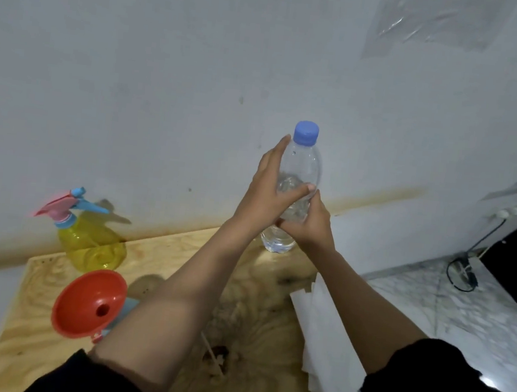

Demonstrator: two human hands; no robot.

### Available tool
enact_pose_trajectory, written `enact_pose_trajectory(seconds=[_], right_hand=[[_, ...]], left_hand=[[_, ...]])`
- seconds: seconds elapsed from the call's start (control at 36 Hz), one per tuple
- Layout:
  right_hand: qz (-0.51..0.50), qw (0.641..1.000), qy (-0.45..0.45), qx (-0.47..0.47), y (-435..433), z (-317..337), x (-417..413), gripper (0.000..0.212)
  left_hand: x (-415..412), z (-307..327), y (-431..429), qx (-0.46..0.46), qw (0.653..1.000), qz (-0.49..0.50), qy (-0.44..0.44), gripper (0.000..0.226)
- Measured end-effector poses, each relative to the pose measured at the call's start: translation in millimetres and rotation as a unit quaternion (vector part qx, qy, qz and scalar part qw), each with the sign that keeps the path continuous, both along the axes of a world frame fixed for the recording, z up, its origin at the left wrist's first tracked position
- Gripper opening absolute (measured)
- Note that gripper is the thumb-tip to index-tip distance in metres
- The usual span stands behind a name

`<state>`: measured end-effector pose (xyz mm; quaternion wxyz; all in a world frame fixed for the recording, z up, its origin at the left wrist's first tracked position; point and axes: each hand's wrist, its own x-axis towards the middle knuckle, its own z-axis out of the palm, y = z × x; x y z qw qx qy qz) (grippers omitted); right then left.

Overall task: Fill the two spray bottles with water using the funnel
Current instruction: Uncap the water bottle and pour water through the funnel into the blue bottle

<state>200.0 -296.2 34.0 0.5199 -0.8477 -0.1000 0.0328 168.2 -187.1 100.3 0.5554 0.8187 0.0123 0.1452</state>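
Though capped, clear plastic water bottle (302, 163), left hand (265, 198) and right hand (310, 227) clamped round it.

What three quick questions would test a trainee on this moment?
1. True or false: the blue cap is on the water bottle.
2. The red funnel is: A) held over the water bottle; B) nearer the camera than the yellow spray bottle; C) lying on the floor.
3. Which hands hold the water bottle?

Key: 1 true. 2 B. 3 both: the left hand higher up, the right hand lower down.
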Motion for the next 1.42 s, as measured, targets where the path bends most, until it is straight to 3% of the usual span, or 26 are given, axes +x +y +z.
enact_pose_trajectory(seconds=[0.31, 0.67, 0.89, 1.08, 1.17, 1.28, 1.42], right_hand=[[0.033, 0.999, 0.001, 0.010, -20, 6, -77, 0.069], [0.076, 0.997, 0.008, 0.032, -48, 7, -156, 0.075], [0.099, 0.994, 0.022, 0.032, -52, 10, -175, 0.072], [0.190, 0.979, 0.069, 0.024, -75, 27, -154, 0.075], [0.124, 0.989, 0.013, 0.084, -80, 51, -143, 0.061], [0.077, 0.976, -0.082, 0.187, -71, 99, -146, 0.033], [0.090, 0.976, -0.146, 0.133, -46, 124, -153, 0.035]], left_hand=[[-75, 0, -13, -0.010, 0.999, 0.040, -0.003, 0.087], [-157, -3, -36, -0.010, 0.998, 0.059, -0.004, 0.088], [-178, -6, -39, -0.017, 0.999, 0.044, 0.001, 0.088], [-199, -25, -26, -0.029, 0.999, 0.022, 0.035, 0.091], [-207, -48, -22, -0.027, 0.997, 0.013, 0.077, 0.095], [-207, -68, -33, -0.039, 0.994, 0.016, 0.103, 0.103], [-194, -71, -50, -0.071, 0.993, 0.060, 0.070, 0.104]])
